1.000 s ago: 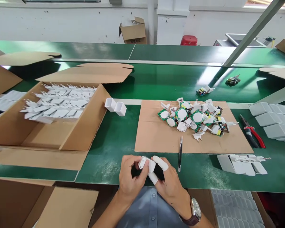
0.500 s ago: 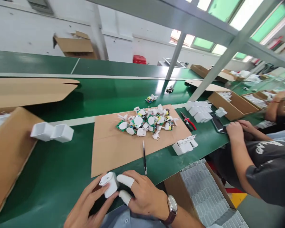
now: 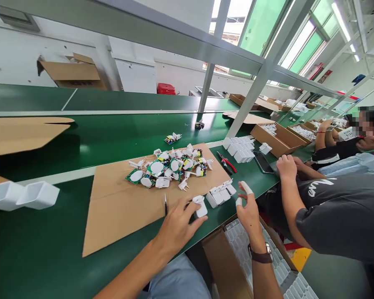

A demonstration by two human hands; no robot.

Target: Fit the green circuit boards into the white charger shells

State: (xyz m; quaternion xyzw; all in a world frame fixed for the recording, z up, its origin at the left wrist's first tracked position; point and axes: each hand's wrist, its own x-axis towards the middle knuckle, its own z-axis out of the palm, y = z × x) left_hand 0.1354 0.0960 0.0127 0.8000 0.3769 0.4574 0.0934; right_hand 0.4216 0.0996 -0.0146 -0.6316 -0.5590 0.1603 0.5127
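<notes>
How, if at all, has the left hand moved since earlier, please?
Yes, the left hand has moved right along the cardboard sheet, toward the nearer row of white cases.

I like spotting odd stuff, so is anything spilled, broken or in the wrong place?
Nothing looks spilled or clearly broken. Two circuit boards lie on the green bench beyond the cardboard sheet, away from the heap of boards on it, so they look stray.

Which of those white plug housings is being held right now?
The white housing in the left hand, just left of the short row in view. No hand grips that row or the two hollow housings at far left.
</notes>
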